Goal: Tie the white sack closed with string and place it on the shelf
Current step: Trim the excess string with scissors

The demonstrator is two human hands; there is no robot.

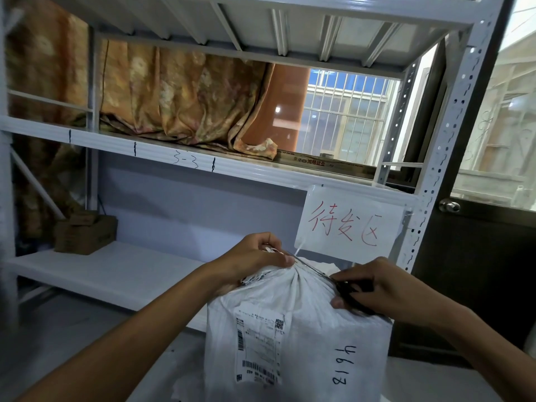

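Sack (295, 329) of white woven plastic is standing upright in front of you, before the lower shelf (116, 274), its mouth gathered into a puckered neck. It looks soft, crinkly and slick, likely moderately heavy, so you are best gripping it at the neck or under its base. Your left hand (255, 256) is pinching the thin string (298, 250) at the neck; your right hand (377, 285) is closed on dark-handled scissors (348, 288), whose blades are reaching toward the neck. A shipping label (258, 346) is clinging flat.
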